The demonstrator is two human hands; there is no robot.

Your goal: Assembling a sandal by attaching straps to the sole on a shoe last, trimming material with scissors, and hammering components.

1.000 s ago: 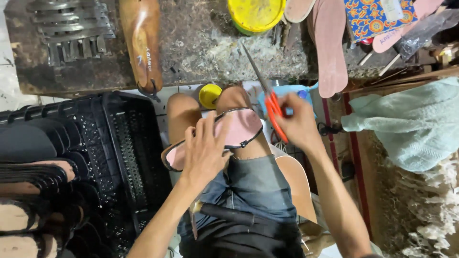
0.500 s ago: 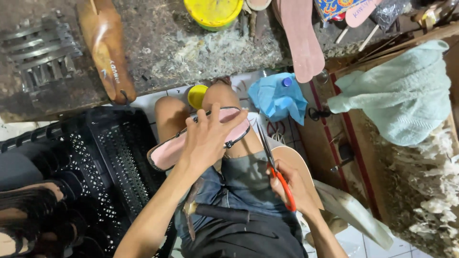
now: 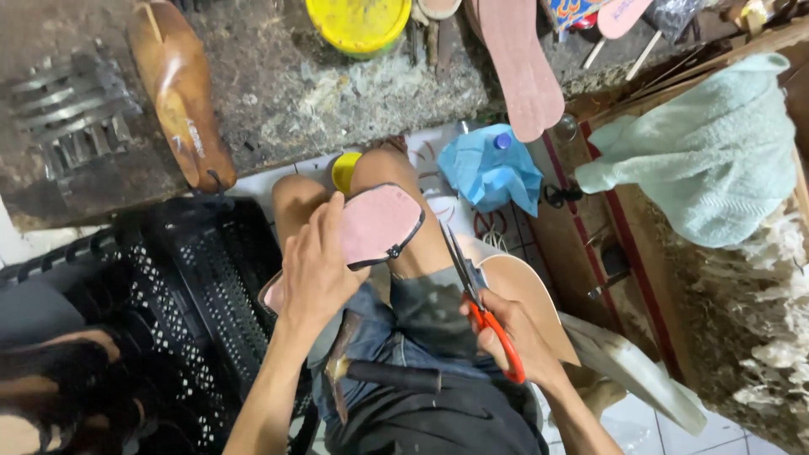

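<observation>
Near the middle of the frame, on the seated person's lap, lies a pink shoe insole (image 3: pixel 371 226) with a thin black strap running along its rounded edge. Its surface is matt, a little scuffed, and its outline is oval at the upper right end. The left hand (image 3: pixel 316 270) presses down on it, fingers spread and curled over its lower left part, grasping it against the thigh, so that end is hidden. The insole's long axis runs diagonally, from the lower left towards the upper right of the frame, with the rounded end pointing upper right, towards the knee.

Right of centre, the right hand (image 3: pixel 510 333) is clenched round the orange handles of one pair of scissors (image 3: pixel 472 291). The dark blades point up and slightly left, their tips near the insole's edge but apart from it; whether they are parted is hard to tell.

Counted: one insole in hand, one pair of scissors, one wooden shoe last (image 3: pixel 181 88) lying at the upper left on the rough workbench (image 3: pixel 320 76), one yellow tub (image 3: pixel 358 21) at the top centre, and one long reddish sole (image 3: pixel 522 63) at the top, right of centre. One blue plastic bag (image 3: pixel 493 173) sits below the bench, a pale green towel (image 3: pixel 716 147) at the right, and a black plastic crate (image 3: pixel 202 286) at the left.
</observation>
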